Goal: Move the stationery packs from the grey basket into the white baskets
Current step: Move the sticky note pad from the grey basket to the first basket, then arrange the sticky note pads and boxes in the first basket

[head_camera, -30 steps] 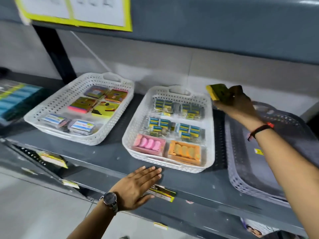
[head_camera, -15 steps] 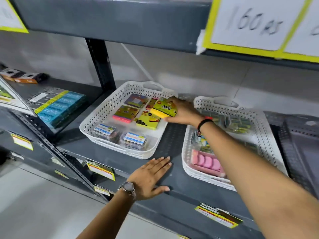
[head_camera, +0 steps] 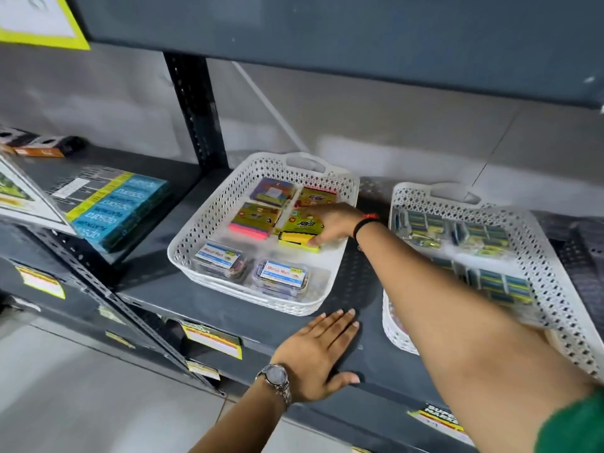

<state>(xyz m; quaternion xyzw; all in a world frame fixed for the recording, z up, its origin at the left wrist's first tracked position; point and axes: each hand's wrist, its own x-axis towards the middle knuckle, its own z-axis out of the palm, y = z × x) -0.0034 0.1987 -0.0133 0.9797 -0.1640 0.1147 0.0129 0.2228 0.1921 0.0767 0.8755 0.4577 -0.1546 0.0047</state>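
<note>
My right hand point(head_camera: 333, 222) reaches into the left white basket point(head_camera: 209, 220) and is closed on a yellow sticky-note pack point(head_camera: 299, 235) that rests on another yellow pack there. Beside it lie a pink-edged pack point(head_camera: 253, 220), two more packs behind, and two clear boxes point(head_camera: 282, 276) at the front. My left hand point(head_camera: 322, 353) lies flat and open on the shelf's front edge. The right white basket point(head_camera: 536, 253) holds several blue-and-yellow packs. The grey basket point(head_camera: 588, 256) shows only as a sliver at the far right.
The grey metal shelf point(head_camera: 356, 282) carries both baskets. A black upright post point(head_camera: 196, 109) stands behind the left basket. Blue boxes point(head_camera: 121, 207) sit on the shelf to the left. Price labels point(head_camera: 212, 340) hang along the front edge. Another shelf hangs overhead.
My right hand has carried the yellow pack from the grey basket's side across to the left white basket and lowered it onto the packs there. My left hand stays on the shelf edge.
</note>
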